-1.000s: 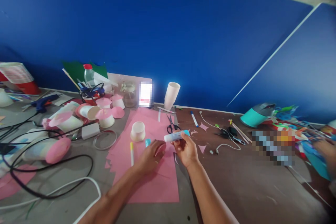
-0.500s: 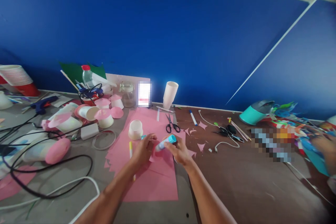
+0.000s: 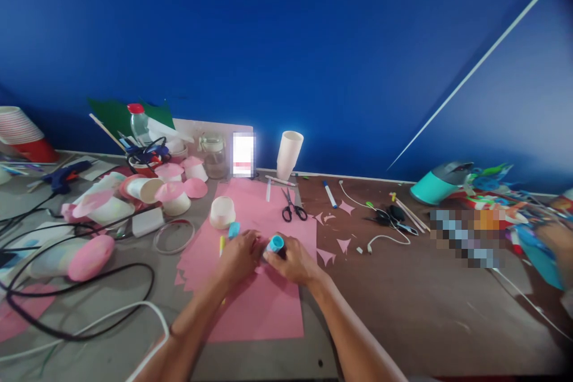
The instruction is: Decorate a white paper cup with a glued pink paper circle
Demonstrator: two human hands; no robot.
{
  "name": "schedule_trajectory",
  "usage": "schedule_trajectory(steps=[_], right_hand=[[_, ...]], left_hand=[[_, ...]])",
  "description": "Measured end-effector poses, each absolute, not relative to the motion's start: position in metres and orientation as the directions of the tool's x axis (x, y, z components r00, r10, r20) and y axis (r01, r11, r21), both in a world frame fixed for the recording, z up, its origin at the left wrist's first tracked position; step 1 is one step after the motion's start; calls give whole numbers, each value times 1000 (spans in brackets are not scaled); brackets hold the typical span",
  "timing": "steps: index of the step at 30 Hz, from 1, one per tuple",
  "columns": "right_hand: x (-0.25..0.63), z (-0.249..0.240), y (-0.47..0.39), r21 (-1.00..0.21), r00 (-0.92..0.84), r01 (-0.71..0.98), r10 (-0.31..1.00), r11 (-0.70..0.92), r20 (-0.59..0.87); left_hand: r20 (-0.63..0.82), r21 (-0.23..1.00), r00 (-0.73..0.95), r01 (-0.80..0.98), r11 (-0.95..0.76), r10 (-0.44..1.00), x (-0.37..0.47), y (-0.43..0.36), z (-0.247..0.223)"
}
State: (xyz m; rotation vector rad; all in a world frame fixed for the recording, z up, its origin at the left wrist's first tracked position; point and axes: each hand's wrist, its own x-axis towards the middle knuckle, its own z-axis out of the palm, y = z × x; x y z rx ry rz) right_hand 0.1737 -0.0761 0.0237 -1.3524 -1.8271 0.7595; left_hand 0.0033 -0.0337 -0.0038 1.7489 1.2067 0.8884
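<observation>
My right hand [image 3: 293, 259] is wrapped round a glue stick [image 3: 276, 244] with a light blue end, held nearly upright over pink paper [image 3: 264, 313]. My left hand [image 3: 244, 255] is closed beside it, fingers pinching a small pink piece that is mostly hidden. A light blue cap [image 3: 234, 229] lies just behind my left hand, next to a white paper cup [image 3: 222, 213]. Partly under my left hand is a yellow marker [image 3: 222, 245]. Black scissors [image 3: 293, 211] rest on the paper farther back.
Pink-and-white cup pieces [image 3: 174, 198], black cables and a glue gun [image 3: 65, 176] crowd the left. White stacked cups [image 3: 289, 155] stand by the blue wall. Pink scraps [image 3: 344, 245], a blue marker [image 3: 330, 194] and a teal container [image 3: 436, 185] are on the right. Another person's hand shows far right.
The glue stick has turned more upright and moved slightly left and down with my right hand. My left hand stays closed beside it. The camera view has shifted a little.
</observation>
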Motion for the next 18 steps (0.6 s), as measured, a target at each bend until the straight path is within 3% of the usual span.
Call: schedule_trajectory(steps=[12,18], right_hand=[[171,25,-77,-760,-209,591,961,270,178],[170,29,-79,-769,-245,580,958,269,149]], left_hand=[[129,772,341,555,-310,931,8,-40,3],[78,701,358,644,-307,931,9,-40,2]])
